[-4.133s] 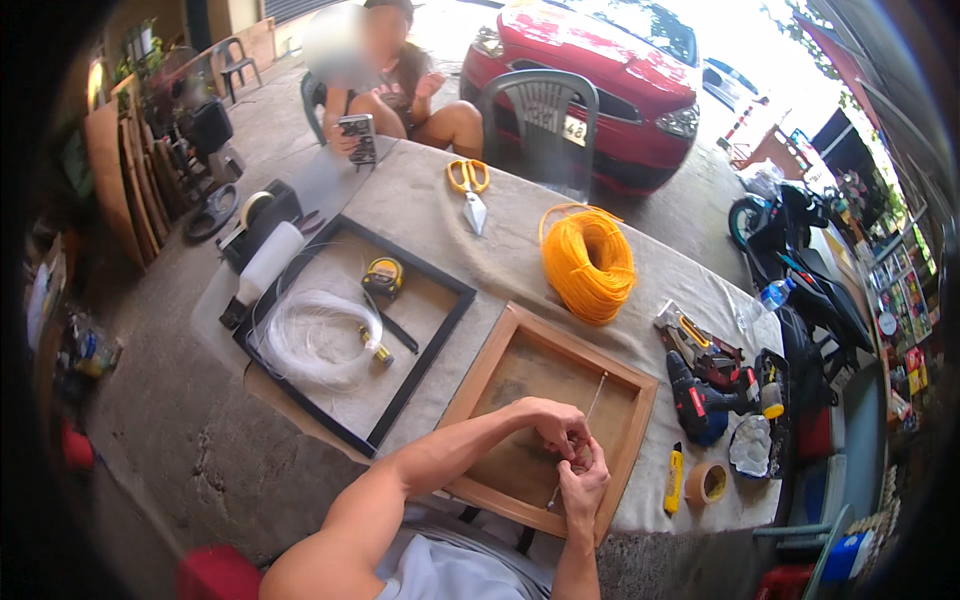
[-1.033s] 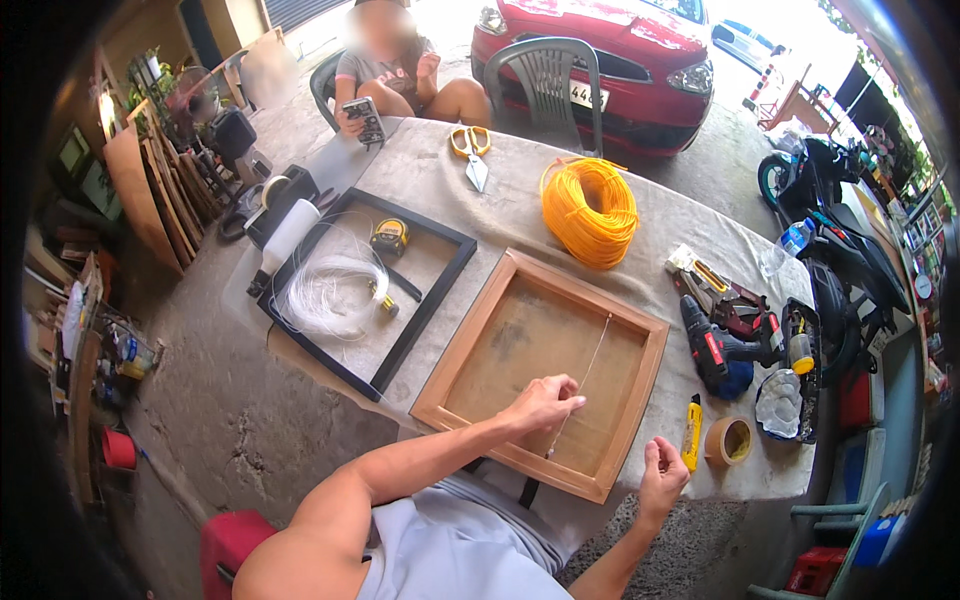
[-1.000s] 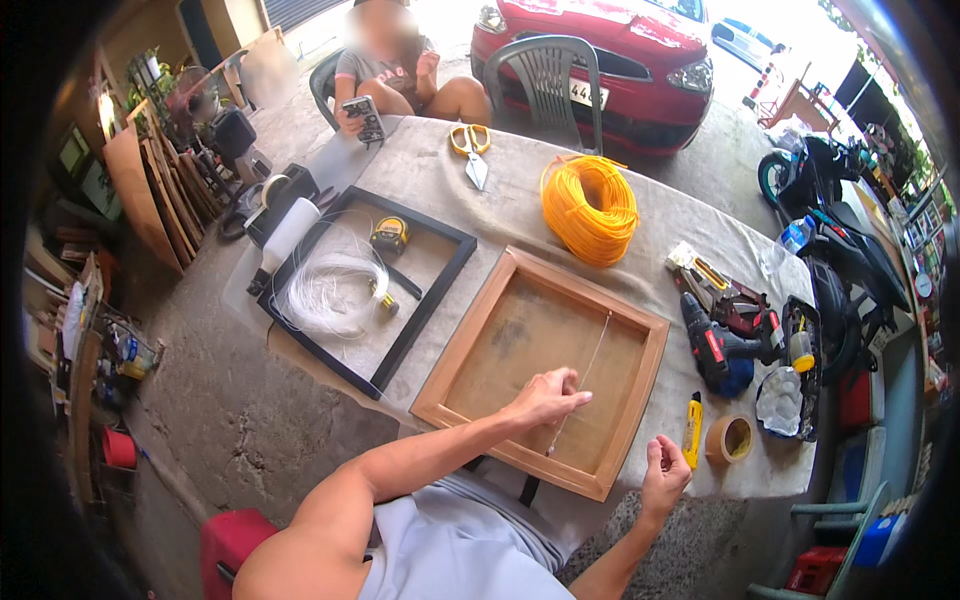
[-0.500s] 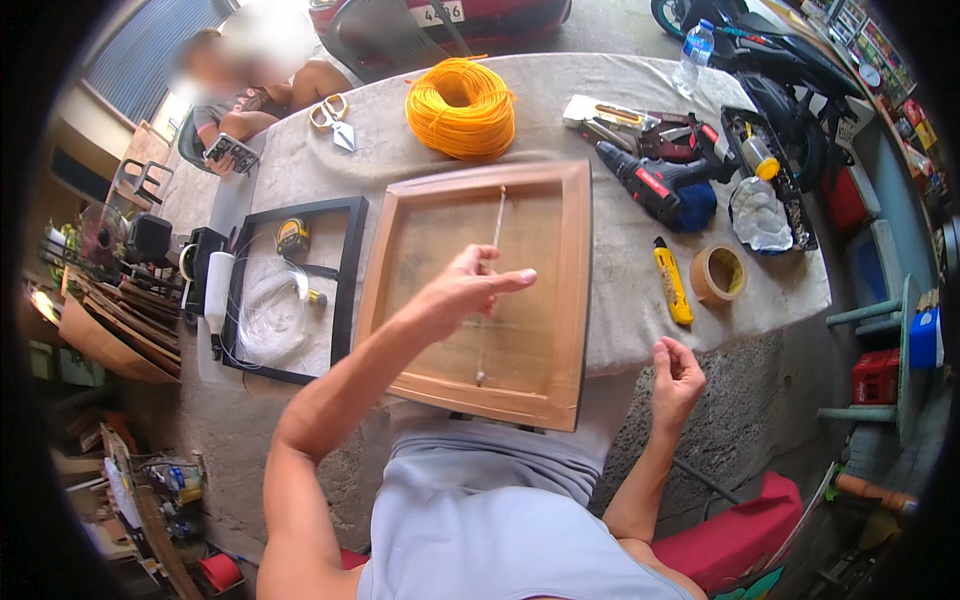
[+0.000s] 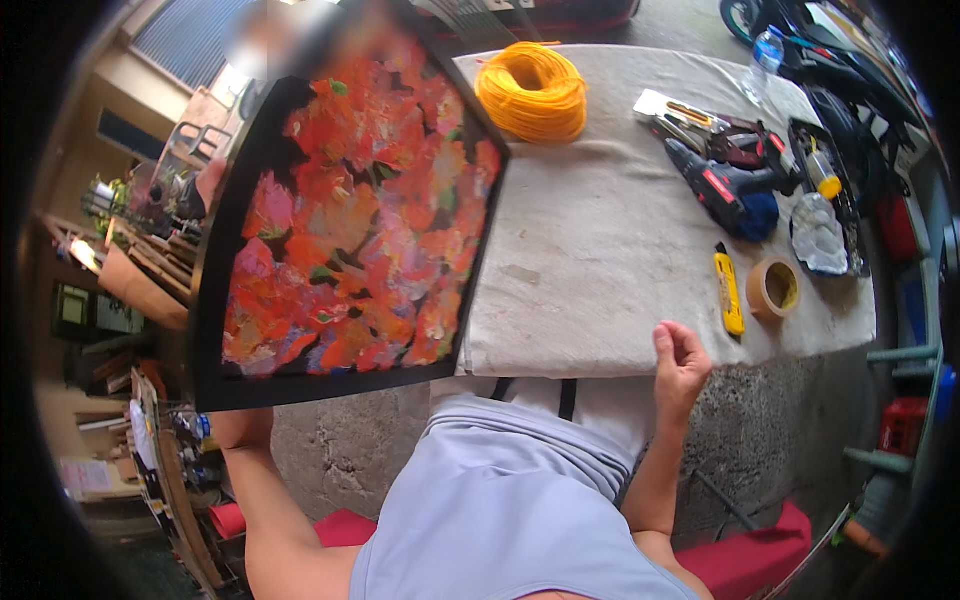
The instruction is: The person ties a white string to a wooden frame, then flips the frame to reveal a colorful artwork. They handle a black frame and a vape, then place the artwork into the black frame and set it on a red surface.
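Observation:
A framed painting (image 5: 370,220) of red, orange and pink flowers on black is held up, tilted, over the left side of the table. Its dark frame (image 5: 208,330) hides most of my left hand (image 5: 211,184). A bit of that hand shows at the frame's left edge, gripping it, and the forearm passes behind the lower corner. My right hand (image 5: 684,372) hovers at the table's front edge, fingers curled in with thumb against them, and nothing shows in it. Nearest to it are a yellow utility knife (image 5: 729,290) and a roll of brown tape (image 5: 774,288).
A coil of orange cord (image 5: 531,93) sits at the back of the cloth-covered table (image 5: 580,270). Toward the right lie a cordless drill (image 5: 725,185), hand tools, a black tool tray (image 5: 850,200) and a water bottle (image 5: 766,58). A motorbike (image 5: 850,80) stands beyond.
The picture has been lifted off the table and turned from its wooden back to its painted face, moving left. It now covers the empty black frame and the scissors. My right hand stays curled.

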The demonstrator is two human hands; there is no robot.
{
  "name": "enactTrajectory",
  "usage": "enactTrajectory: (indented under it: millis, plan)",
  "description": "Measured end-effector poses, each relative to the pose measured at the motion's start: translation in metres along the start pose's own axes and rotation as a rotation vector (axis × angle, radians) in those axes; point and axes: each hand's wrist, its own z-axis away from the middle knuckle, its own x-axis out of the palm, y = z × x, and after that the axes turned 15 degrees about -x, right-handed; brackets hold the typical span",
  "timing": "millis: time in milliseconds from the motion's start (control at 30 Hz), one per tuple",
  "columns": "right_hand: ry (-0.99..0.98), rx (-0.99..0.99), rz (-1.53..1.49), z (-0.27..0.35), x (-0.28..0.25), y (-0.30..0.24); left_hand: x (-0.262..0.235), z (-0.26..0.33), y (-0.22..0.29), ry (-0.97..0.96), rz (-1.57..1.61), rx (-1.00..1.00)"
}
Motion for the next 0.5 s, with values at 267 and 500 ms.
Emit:
enactTrajectory:
  millis: [267, 500]
  plan:
    - [-0.384, 0.167, -0.563, 0.029, 0.088, -0.004, -0.013, -0.013, -0.049, 0.026, 0.19, -0.101]
    - [-0.318, 0.429, -1.037, 0.013, 0.065, 0.002, -0.001, -0.063, -0.114, -0.071, 0.349, -0.286]
